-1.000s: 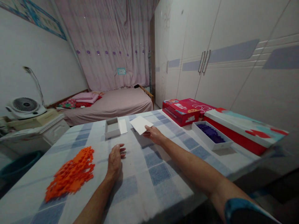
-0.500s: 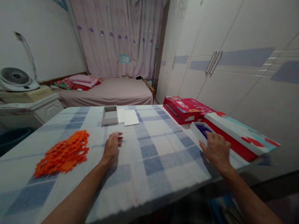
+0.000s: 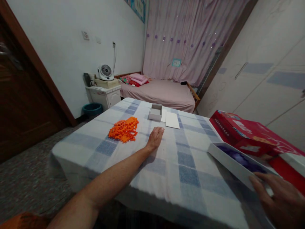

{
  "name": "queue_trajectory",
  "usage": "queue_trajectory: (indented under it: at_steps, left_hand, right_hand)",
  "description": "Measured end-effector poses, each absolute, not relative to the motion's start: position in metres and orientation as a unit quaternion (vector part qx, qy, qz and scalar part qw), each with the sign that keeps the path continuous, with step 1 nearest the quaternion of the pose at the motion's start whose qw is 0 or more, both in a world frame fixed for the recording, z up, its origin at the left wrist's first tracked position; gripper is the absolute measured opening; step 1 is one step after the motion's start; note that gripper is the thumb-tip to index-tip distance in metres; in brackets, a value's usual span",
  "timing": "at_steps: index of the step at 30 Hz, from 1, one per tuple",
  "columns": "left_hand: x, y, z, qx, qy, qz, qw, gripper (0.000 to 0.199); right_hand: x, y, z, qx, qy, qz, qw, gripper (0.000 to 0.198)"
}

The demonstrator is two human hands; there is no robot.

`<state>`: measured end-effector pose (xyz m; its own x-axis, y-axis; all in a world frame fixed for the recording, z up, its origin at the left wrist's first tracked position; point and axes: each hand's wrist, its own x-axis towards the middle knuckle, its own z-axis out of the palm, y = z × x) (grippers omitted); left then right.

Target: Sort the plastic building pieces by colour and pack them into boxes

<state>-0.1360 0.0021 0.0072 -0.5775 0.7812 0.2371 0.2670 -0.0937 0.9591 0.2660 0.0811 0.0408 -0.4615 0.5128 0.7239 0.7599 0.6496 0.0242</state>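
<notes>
My right hand (image 3: 281, 194) grips the near end of a long white box (image 3: 228, 163), with the thumb at its outer wall and the fingers over the edge. Dark purple pieces (image 3: 240, 159) lie inside the box; their exact shape is blurred. My left hand (image 3: 156, 137) rests on the tablecloth, fingers loosely bent, with nothing seen in it. To its left is a loose heap of orange interlocking plastic pieces (image 3: 124, 129). Beyond it stand a small open white box (image 3: 155, 112) and a flat white card (image 3: 172, 120).
A blue-and-white checked cloth (image 3: 166, 178) covers the table. Red boxes (image 3: 240, 130) stand along the right side, close to the long white box. Behind the table is a bed (image 3: 164, 92); a teal bin (image 3: 92, 109) stands on the floor at left.
The view has turned left. My right hand has taken hold of the long white box and drawn it nearer, away from the red boxes. My left hand stays on the cloth.
</notes>
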Motion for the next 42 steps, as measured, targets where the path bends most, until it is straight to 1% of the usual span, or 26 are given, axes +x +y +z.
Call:
queue_trajectory:
  at_steps: [2,4,7,9,13,16,18,21,24,27,30,34,39,42]
  left_hand:
    - [-0.136,-0.001,0.019,0.414,0.637,0.618,0.204,0.031]
    - [-0.139,-0.006,0.033,0.43,0.636,0.613,0.186,0.031]
    - [-0.157,-0.02,0.051,0.47,0.646,0.588,0.127,0.035]
    - [-0.178,-0.034,0.058,0.488,0.663,0.564,0.064,0.035]
    - [-0.237,-0.073,0.053,0.476,0.728,0.48,-0.114,0.035]
    - [-0.28,-0.102,0.037,0.416,0.783,0.426,-0.18,0.038]
    - [-0.3,-0.115,0.023,0.372,0.809,0.418,-0.181,0.039]
    - [-0.313,-0.12,0.003,0.356,0.822,0.429,-0.123,0.042]
    - [-0.31,-0.115,-0.009,0.382,0.812,0.435,-0.076,0.044]
    - [-0.3,-0.109,-0.012,0.448,0.787,0.416,-0.076,0.038]
    - [-0.294,-0.109,-0.009,0.49,0.77,0.401,-0.082,0.037]
    - [-0.291,-0.111,-0.004,0.464,0.785,0.404,-0.075,0.048]
    - [-0.289,-0.112,0.0,0.475,0.779,0.403,-0.068,0.047]
    - [-0.287,-0.112,0.003,0.467,0.772,0.427,-0.057,0.047]
  right_hand:
    - [0.226,0.07,0.059,-0.314,-0.881,-0.151,0.318,0.022]
    - [0.184,0.061,0.075,-0.252,-0.91,-0.129,0.305,0.02]
    - [0.124,0.052,0.093,-0.196,-0.937,-0.102,0.272,0.018]
    - [0.089,0.049,0.103,-0.156,-0.95,-0.098,0.253,0.02]
    - [0.03,0.05,0.117,-0.075,-0.965,-0.125,0.216,0.019]
    - [-0.004,0.054,0.13,-0.013,-0.97,-0.157,0.185,0.017]
    - [-0.022,0.055,0.14,0.028,-0.971,-0.171,0.165,0.02]
    - [-0.048,0.053,0.155,0.081,-0.97,-0.182,0.14,0.024]
    - [-0.075,0.049,0.161,0.123,-0.962,-0.201,0.137,0.023]
    - [-0.105,0.045,0.16,0.144,-0.953,-0.223,0.148,0.032]
    - [-0.134,0.042,0.16,0.148,-0.948,-0.252,0.122,0.038]
    - [-0.166,0.03,0.168,0.17,-0.939,-0.291,0.063,0.033]
    - [-0.185,0.009,0.181,0.185,-0.932,-0.308,0.055,0.031]
    - [-0.187,0.004,0.183,0.186,-0.925,-0.331,0.029,0.03]
